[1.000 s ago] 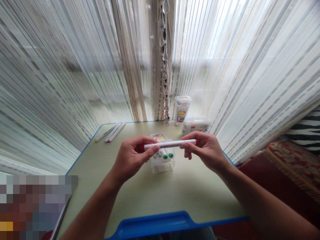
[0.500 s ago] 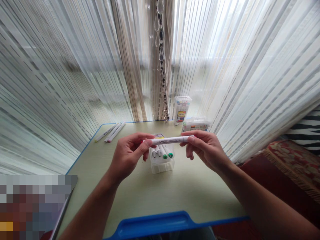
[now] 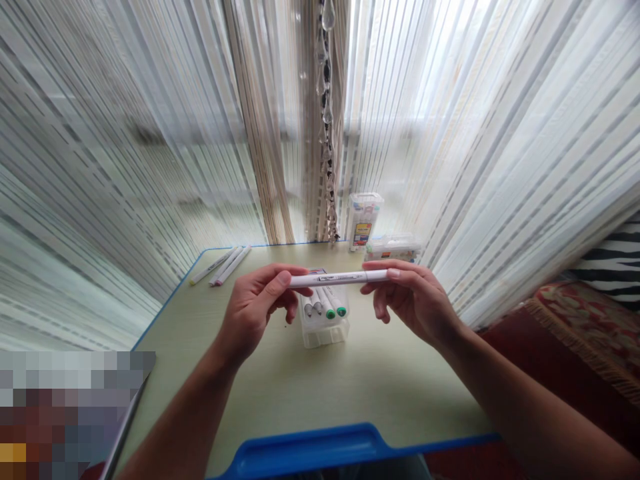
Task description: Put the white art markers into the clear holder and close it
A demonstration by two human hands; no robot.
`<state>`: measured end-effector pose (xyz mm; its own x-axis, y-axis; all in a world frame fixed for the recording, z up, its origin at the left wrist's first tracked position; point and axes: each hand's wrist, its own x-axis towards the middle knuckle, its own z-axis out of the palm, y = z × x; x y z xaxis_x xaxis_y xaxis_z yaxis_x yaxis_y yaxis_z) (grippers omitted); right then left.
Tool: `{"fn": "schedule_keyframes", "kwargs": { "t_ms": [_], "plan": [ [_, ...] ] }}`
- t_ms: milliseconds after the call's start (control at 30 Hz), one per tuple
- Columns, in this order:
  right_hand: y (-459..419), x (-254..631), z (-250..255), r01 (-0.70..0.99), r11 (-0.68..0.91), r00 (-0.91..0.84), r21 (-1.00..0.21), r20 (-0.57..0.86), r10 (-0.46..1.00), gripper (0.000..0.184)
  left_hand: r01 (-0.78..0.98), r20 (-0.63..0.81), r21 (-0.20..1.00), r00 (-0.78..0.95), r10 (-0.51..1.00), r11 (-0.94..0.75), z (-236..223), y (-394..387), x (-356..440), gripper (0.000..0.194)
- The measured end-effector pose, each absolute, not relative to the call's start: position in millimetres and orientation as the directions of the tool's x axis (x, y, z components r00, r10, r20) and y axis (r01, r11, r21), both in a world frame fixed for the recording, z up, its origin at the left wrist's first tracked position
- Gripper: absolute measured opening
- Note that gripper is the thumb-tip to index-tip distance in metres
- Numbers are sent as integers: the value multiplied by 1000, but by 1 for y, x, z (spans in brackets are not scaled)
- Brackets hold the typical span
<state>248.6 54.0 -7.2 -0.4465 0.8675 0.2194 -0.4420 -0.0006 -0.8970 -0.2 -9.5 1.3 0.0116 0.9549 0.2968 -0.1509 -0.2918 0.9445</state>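
A white marker pen [image 3: 336,279] lies level between both hands, above the pale green table [image 3: 280,393]. My left hand [image 3: 260,308] pinches its left end with thumb and fingers closed. My right hand [image 3: 413,300] pinches the right end the same way. Just beneath the marker a clear plastic box [image 3: 325,323] lies on the table with several white markers inside, two showing green caps.
Three loose markers [image 3: 223,265] lie at the table's far left corner. An upright clear marker box [image 3: 364,220] and a flat one [image 3: 393,248] stand at the far right by the striped curtain. A blue rim [image 3: 310,450] edges the table near me. A patterned rug [image 3: 585,327] lies to the right.
Both hands have raised the marker slightly and rolled it. The red ends seen earlier are hidden now by my fingers. The box below has not moved.
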Motion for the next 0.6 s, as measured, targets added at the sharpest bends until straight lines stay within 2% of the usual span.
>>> {"fn": "schedule_keyframes", "kwargs": {
  "t_ms": [133,333,467,600],
  "plan": [
    [54,248,-8,-441,1,-442,-898,218,870,24,-142,286,949,-1,958,-283,2,-9,0,28],
    [55,247,-10,-398,35,-438,-917,224,871,24,9,299,954,-9,954,-299,5,-11,4,25],
    [55,246,-12,-344,68,-423,-936,219,879,30,89,272,959,-25,962,-269,7,-12,6,27],
    [56,246,-16,-308,131,-410,-942,255,876,27,142,255,958,-21,967,-249,6,-11,7,31]
  ]
}}
